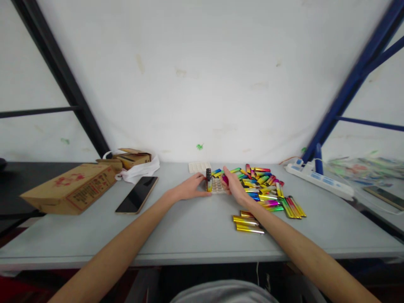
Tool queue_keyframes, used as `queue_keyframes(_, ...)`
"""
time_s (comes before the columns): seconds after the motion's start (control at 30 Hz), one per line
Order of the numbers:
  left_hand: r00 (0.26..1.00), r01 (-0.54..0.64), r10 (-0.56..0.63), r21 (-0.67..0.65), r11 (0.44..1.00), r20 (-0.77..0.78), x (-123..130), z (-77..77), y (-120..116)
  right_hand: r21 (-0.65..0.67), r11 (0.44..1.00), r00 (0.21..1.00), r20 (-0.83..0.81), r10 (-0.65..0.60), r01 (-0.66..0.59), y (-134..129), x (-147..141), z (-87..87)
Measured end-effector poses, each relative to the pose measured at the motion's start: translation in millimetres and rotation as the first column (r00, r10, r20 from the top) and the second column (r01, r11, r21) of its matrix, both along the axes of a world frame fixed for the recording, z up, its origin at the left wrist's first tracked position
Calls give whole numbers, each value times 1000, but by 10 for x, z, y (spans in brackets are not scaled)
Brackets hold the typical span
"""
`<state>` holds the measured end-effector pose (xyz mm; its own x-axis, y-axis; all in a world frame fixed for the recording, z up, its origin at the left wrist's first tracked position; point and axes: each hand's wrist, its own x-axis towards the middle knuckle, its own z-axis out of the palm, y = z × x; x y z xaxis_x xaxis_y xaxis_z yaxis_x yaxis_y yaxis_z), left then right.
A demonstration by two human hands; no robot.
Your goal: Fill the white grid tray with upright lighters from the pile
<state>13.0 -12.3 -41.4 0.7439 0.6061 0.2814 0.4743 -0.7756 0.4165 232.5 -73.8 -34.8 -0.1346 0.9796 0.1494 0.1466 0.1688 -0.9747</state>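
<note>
A small white tray with round-edged pockets (217, 185) lies on the table in front of me. A row of upright lighters with dark tops (208, 180) stands at its left end. My left hand (191, 187) grips that end, thumb on the near side and fingers on the far side. Over the tray's right end, my right hand (233, 185) is closed on a magenta lighter (225, 179), mostly covered by the fingers. Shiny lighters in many colours (261, 181) lie in a loose pile to the right. Several gold lighters (248, 222) lie beside my right forearm.
A second white tray (199, 167) lies near the wall. To the left are a phone (137, 195), a long cardboard box (71, 185), a smaller opened box (134, 158) and a white plastic bag (142, 169). A white power strip (320, 180) lies at the right by a blue post (347, 88).
</note>
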Motion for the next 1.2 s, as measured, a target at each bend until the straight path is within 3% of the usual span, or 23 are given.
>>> queue_keyframes(0.1, 1000, -2, 2, -4, 1000, 8, 3, 0, 0, -45, 996, 996, -34, -78, 77, -23, -35, 8)
queue_keyframes(0.4, 1000, -12, 12, -12, 1000, -19, 2, 22, -16, -98, 994, 998, -46, -51, 47, -79, -57, 66)
queue_keyframes(0.63, 1000, -3, 2, -38, 999, -29, -20, 62, 3, -3, 1000, 999, -36, -14, 14, 14, 13, 24)
queue_keyframes(0.87, 997, 72, -75, -87, 994, -28, -145, 96, 58, 291, 956, 995, 74, -69, 45, 53, 68, 55)
queue_keyframes(1.07, 995, 101, -103, -87, 991, -19, -119, 119, -3, 330, 943, 998, 37, -57, 42, 143, 128, -75)
queue_keyframes(1.2, 995, 92, -94, -101, 991, -14, -93, 135, -30, 343, 939, 975, 194, -111, 39, 166, 159, -131)
